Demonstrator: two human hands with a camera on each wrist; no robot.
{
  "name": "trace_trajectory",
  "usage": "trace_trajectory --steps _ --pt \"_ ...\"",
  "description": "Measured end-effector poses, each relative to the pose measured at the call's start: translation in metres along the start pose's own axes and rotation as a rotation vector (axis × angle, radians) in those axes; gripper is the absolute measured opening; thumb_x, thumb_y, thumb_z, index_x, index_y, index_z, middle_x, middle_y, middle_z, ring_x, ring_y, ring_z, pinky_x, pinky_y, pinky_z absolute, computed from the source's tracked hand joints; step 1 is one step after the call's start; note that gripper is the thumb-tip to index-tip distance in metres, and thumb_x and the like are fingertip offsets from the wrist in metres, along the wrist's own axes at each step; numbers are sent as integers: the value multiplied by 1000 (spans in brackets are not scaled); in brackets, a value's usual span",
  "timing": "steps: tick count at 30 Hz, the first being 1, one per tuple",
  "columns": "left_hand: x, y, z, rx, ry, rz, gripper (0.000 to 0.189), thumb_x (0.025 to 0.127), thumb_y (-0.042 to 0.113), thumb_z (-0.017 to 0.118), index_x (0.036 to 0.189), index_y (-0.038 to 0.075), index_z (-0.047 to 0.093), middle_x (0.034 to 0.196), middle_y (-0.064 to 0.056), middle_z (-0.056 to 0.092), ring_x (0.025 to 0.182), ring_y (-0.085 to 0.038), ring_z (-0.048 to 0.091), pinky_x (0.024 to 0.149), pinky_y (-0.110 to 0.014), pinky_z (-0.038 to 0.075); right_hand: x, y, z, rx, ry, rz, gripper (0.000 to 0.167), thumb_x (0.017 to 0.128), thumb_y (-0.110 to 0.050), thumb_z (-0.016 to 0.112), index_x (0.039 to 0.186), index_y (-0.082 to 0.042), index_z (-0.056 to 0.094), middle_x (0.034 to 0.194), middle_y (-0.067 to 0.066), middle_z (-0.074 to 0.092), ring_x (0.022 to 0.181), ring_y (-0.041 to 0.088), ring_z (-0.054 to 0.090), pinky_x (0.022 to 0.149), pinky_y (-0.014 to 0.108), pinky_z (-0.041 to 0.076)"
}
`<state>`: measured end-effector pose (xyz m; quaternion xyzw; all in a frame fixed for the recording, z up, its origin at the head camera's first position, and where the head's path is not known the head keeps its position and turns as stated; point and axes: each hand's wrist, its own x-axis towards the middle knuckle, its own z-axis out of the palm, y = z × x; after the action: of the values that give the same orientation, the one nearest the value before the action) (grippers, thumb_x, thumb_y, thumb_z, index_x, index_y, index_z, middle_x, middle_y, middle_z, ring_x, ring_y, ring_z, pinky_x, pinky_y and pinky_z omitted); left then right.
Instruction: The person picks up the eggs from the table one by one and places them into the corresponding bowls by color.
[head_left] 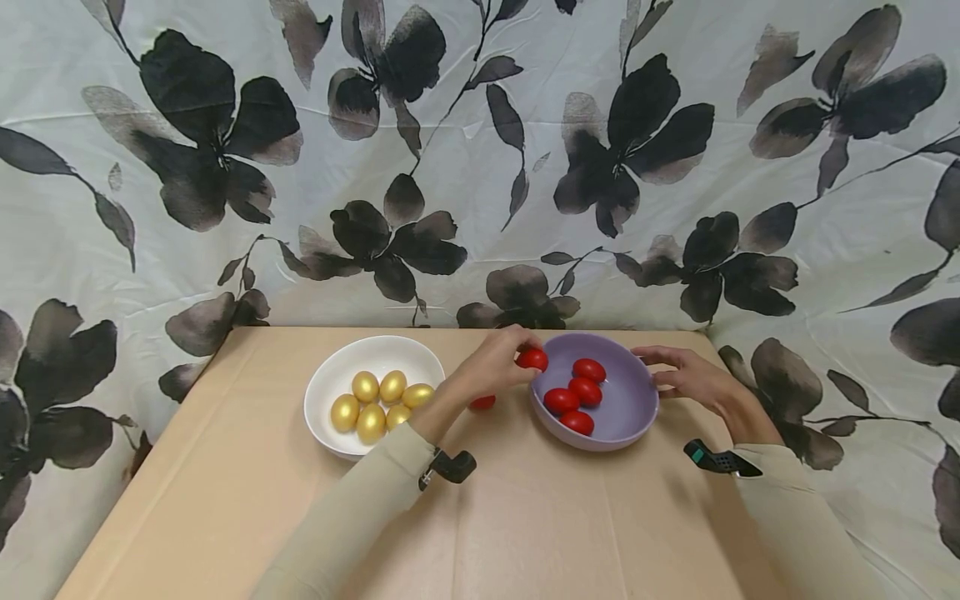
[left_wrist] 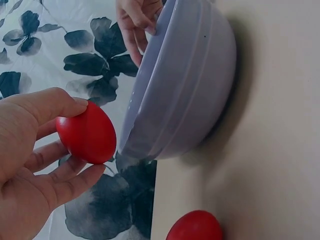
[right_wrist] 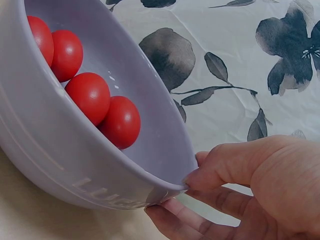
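A red egg [left_wrist: 90,134] is pinched between the thumb and fingertips of my left hand [head_left: 495,363], just off the left rim of a purple bowl [head_left: 626,421]. Inside that bowl lie several red eggs [right_wrist: 90,97], grouped toward its left side. My right hand [right_wrist: 245,192] holds the bowl's right rim, thumb at the top edge and fingers against the outer wall. Another red egg [left_wrist: 196,229] rests on the table to the left of the bowl, partly covered by my left hand in the head view.
A white bowl [head_left: 321,392] with several gold eggs [head_left: 365,386] stands on the left of the table [head_left: 525,525], partly behind my left forearm. Behind the table's far edge hangs a white cloth [head_left: 510,192] printed with dark flowers.
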<state>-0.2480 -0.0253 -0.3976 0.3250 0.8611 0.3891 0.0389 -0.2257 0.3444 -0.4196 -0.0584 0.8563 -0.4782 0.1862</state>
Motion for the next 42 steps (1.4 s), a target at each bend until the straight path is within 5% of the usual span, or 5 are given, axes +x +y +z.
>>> trace_trajectory --steps 21,29,42 --pt "14 13 23 56 -101 129 33 88 12 77 120 7 71 114 -1 67 105 -14 57 94 -24 52 -2 2 -1 8 -11 4 57 97 -4 57 153 -7 44 153 27 41 134 47 46 96 53 54" --pt "17 17 30 40 -150 77 36 89 12 76 124 7 68 117 0 65 108 -13 55 92 -19 49 -2 3 -1 -1 -6 4 57 97 -4 57 153 -8 44 153 26 42 134 47 47 96 53 54" --pt "26 20 41 121 -211 95 37 89 15 77 124 8 67 120 -3 64 109 -13 55 91 -17 50 0 4 -3 -21 -3 3 58 96 -6 58 153 -9 45 153 25 42 135 47 46 96 53 54"
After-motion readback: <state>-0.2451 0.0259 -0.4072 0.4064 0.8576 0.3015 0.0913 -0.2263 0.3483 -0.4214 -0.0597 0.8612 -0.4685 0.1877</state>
